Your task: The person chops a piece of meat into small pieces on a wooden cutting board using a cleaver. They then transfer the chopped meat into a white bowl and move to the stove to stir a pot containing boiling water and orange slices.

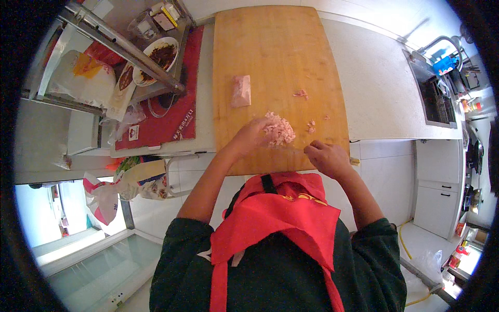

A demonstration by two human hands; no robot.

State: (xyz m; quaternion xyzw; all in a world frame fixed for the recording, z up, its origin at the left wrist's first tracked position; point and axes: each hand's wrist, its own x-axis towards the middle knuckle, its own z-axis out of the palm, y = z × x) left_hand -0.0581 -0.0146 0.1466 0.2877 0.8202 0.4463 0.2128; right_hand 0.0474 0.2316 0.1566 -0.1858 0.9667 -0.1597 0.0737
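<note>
A loose heap of finely chopped pale pink meat (281,130) lies on the wooden cutting board (273,46) before me. My left hand (253,134) reaches against the heap's left side, its fingers blurred and partly hidden by the meat. Closed into a fist, my right hand (329,159) is low over the board's near right part. A faint, blurred knife blade (288,149) appears to extend from that fist towards the heap; its handle is hidden in the hand. Farther left rests a block of pink meat (241,91). Small meat scraps (301,94) are scattered to the right.
On the left, a metal rack (128,50) holds a white bowl of dark food (160,58). Under it spreads a red mat (187,97). A pale countertop (370,85) runs right to a sink (432,93) with a faucet. Bags (144,179) hang at the lower left.
</note>
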